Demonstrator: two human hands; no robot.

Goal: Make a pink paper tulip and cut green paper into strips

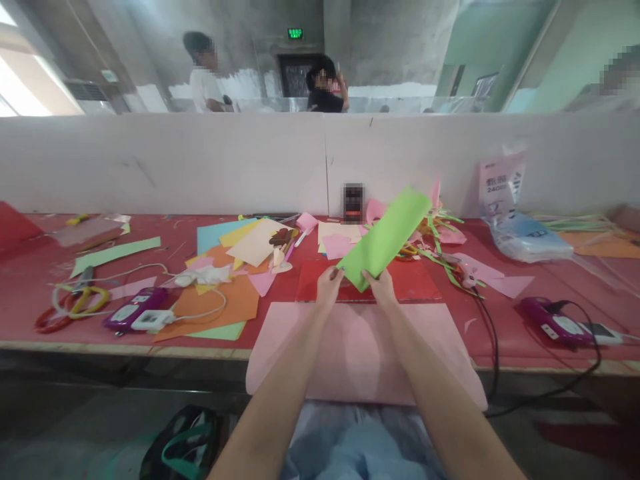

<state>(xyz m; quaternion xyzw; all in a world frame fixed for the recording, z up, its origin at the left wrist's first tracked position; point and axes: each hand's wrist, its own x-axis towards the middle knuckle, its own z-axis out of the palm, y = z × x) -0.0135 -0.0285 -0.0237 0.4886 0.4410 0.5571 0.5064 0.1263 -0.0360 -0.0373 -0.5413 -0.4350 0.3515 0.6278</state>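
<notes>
A light green sheet of paper slants up to the right above the red table. My left hand and my right hand both pinch its lower end, fingers closed on the paper. Under my hands lie a red sheet and a large pink sheet that hangs over the table's front edge.
Coloured papers are scattered at the left with yellow-handled scissors and a purple device with a white cable. Paper strips, a plastic packet and another purple device lie at the right. A white partition runs behind; people stand beyond.
</notes>
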